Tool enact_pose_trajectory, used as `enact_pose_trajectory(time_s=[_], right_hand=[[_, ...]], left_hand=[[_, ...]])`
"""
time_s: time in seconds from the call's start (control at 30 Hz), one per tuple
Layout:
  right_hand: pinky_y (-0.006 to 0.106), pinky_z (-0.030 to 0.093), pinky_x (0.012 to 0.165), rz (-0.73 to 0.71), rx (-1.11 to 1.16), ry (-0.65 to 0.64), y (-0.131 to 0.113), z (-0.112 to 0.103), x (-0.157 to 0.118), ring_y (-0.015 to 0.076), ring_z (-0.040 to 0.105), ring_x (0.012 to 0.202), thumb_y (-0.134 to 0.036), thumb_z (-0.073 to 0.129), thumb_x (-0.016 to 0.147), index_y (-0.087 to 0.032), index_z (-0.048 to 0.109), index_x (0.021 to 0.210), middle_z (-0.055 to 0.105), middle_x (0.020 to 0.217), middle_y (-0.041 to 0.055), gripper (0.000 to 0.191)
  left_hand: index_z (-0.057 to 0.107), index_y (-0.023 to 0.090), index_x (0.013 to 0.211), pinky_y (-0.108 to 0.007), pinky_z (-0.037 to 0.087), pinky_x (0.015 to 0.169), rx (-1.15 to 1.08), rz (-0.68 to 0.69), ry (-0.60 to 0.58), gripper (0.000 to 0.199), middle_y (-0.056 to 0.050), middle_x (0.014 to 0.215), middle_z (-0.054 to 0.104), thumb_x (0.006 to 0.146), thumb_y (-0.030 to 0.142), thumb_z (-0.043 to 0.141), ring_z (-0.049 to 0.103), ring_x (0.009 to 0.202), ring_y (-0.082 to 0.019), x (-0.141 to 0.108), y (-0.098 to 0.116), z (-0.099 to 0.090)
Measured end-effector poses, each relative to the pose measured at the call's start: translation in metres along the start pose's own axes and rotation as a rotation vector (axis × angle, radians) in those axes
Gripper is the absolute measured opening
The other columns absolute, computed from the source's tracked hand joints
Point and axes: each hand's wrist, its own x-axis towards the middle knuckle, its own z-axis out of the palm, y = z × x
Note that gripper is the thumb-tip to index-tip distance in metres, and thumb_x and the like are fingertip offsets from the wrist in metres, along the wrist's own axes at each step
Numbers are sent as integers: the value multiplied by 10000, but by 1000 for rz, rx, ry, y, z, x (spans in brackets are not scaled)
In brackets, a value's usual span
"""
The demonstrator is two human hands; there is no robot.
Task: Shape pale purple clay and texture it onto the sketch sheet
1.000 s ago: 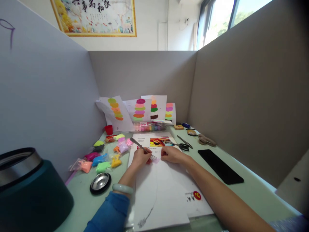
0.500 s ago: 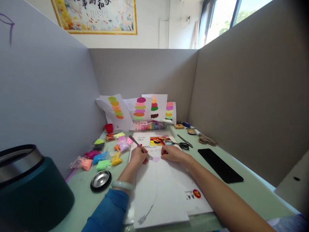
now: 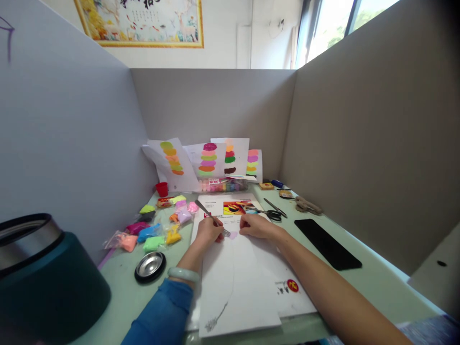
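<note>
My left hand (image 3: 208, 231) is closed around a metal fork (image 3: 203, 207), whose handle points up and away to the left. The tines lie at the left edge of a small flat patch of pale purple clay (image 3: 234, 235) on a white sheet of paper (image 3: 219, 287). On the sheet, a thin pencil line runs from the patch down to a dark scribble. My right hand (image 3: 258, 227) rests on the paper just right of the patch, fingers curled together. Whatever its fingertips may hold is hidden.
Bags of coloured clay (image 3: 153, 233) and a metal lid (image 3: 151, 267) lie to the left, beside a big dark green flask (image 3: 53, 287). Black scissors (image 3: 271, 215), tweezers (image 3: 275, 207) and a black phone-like slab (image 3: 327, 243) are on the right. Grey partitions (image 3: 215, 103) enclose the table.
My left hand and the fork have shifted slightly right, bringing the tines onto the edge of the purple patch. My right hand stays in nearly the same place.
</note>
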Motion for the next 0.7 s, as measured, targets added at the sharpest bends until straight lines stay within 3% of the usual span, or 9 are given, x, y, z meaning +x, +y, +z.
enact_pose_trajectory(time_s=[0.27,0.7], right_hand=[[228,332,584,4,-4,-7,-2,-2,-1,166,580,766,-312,626,747,-194,642,854,670,871,36,161],[225,336,584,6,-3,1,0,0,0,166,583,771,-312,630,739,-200,642,842,674,879,32,153]], left_hand=[[572,133,783,-203,470,427,-18,-30,45,139,11,426,577,683,49,620,598,421,-149,8,-8,-11],[577,132,761,-215,485,434,-2,2,10,145,-2,436,590,664,36,628,608,430,-159,6,-7,-8]])
